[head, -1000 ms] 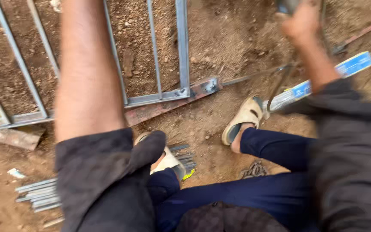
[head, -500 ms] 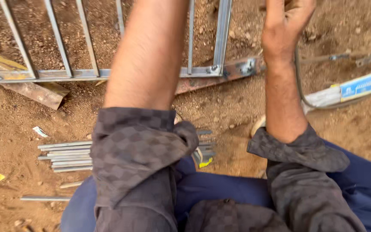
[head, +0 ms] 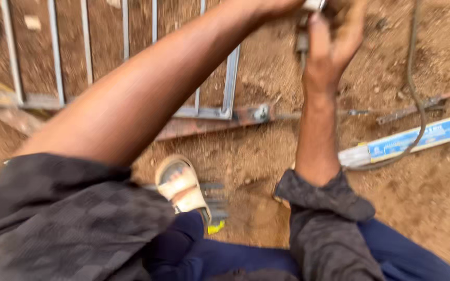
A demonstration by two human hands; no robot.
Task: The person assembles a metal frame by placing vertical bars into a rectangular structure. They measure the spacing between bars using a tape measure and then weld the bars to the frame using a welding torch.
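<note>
Here, my right hand [head: 334, 39] pinches a small metal piece [head: 303, 41] above the dirt beyond the metal grille's [head: 230, 78] corner, my left hand is out of view, and blurred, stretched reaching could drop it.

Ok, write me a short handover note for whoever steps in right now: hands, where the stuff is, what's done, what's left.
Right hand: raised at the top edge of the view, fingers around a small grey metal tool; the grip is blurred.
Left hand: out of view past the top edge; only the forearm shows, stretched over the frame.
Things: grey metal bar frame flat on the dirt, its corner on a rusty bar. Blue and white long box lies to the right with a dark cable looping over it. Short metal rods lie by the sandalled foot.
Done: frame laid out.
Left: cannot tell from this view.
</note>
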